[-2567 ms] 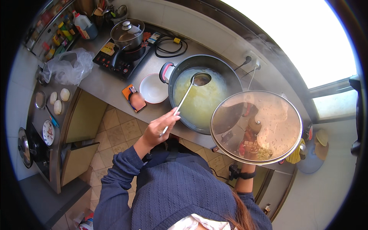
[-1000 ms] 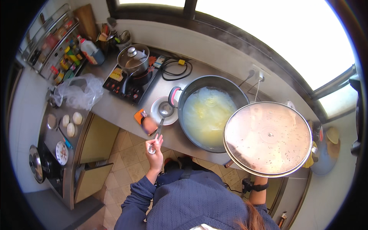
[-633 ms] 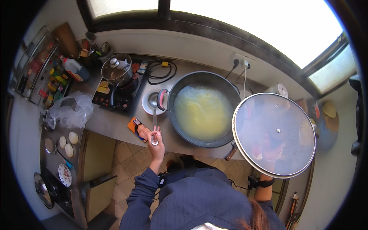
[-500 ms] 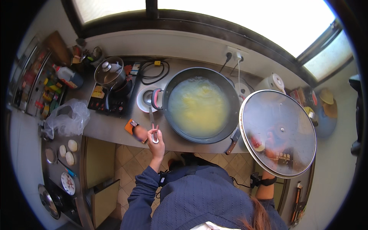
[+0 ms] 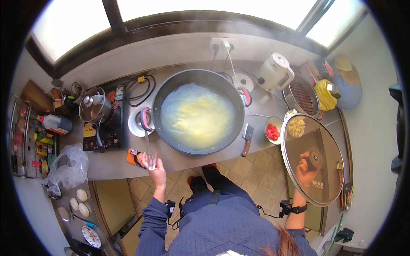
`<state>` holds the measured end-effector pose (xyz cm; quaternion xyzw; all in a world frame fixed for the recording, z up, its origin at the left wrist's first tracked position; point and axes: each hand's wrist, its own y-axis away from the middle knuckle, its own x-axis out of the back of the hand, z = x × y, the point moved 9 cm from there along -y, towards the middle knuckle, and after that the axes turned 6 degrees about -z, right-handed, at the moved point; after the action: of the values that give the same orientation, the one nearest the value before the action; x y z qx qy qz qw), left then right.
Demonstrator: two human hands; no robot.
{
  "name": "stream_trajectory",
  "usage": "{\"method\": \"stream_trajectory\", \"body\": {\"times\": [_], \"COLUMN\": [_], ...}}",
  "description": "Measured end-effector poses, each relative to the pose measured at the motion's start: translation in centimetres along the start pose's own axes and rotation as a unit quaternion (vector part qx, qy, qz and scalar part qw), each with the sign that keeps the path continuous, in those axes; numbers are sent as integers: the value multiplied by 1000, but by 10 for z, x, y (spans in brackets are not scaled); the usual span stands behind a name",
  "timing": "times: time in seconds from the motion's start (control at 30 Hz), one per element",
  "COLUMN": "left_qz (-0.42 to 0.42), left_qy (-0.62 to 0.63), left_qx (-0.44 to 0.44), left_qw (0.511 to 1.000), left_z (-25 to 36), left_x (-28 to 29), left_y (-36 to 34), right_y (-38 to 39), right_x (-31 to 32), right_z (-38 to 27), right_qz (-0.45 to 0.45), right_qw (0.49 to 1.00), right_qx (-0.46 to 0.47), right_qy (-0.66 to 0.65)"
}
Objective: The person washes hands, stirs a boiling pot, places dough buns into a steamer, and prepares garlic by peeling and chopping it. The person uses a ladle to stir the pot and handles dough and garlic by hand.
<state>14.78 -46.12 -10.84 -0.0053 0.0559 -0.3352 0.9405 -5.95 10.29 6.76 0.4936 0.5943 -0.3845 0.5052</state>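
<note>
Navy textured sweater (image 5: 222, 230), lower centre of my feed.
I see dark trousers (image 5: 229, 184), a black right-wrist strap (image 5: 299, 209), thin black cables (image 5: 269, 215).

Right hand (image 5: 304, 173) shows only through the lid (image 5: 326, 143); fingertip contact at the knob unclear. Pot handle (image 5: 146, 119) hides part of the white bowl (image 5: 133, 128); ladle (image 5: 147, 143) scoop hard to make out. Left hand (image 5: 156, 173) partly covers the phone (image 5: 134, 158). Liquid (image 5: 196, 115) murky, can't identify contents. Rack bottles (image 5: 41, 150) blurred. Window (image 5: 213, 8) cropped by top edge.
</note>
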Motion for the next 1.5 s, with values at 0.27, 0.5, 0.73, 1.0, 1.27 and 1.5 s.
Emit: {"method": "stream_trajectory", "body": {"times": [0.27,0.5,0.73,1.0,1.27,1.5], "left_qz": [7,-56,-224,-396,-480,-495], "left_qy": [-20,-79,-159,-194,-173,-153], "left_qx": [36,96,43,10,36,10], "left_qw": [999,991,961,897,859,855], "left_z": [-34,-32,-3,-1,-24,-19], "left_x": [11,-90,-276,-473,-605,-687], "left_y": [15,90,187,273,293,265], "right_y": [59,74,105,153,112,19], "right_x": [41,76,140,201,265,351], "right_z": [-59,-137,-240,-342,-434,-532], "right_qz": [86,53,106,159,179,230], "right_qw": [992,994,986,974,957,924], "right_qx": [83,98,127,161,221,278], "right_qy": [-24,-21,-37,-32,-63,-126]}}
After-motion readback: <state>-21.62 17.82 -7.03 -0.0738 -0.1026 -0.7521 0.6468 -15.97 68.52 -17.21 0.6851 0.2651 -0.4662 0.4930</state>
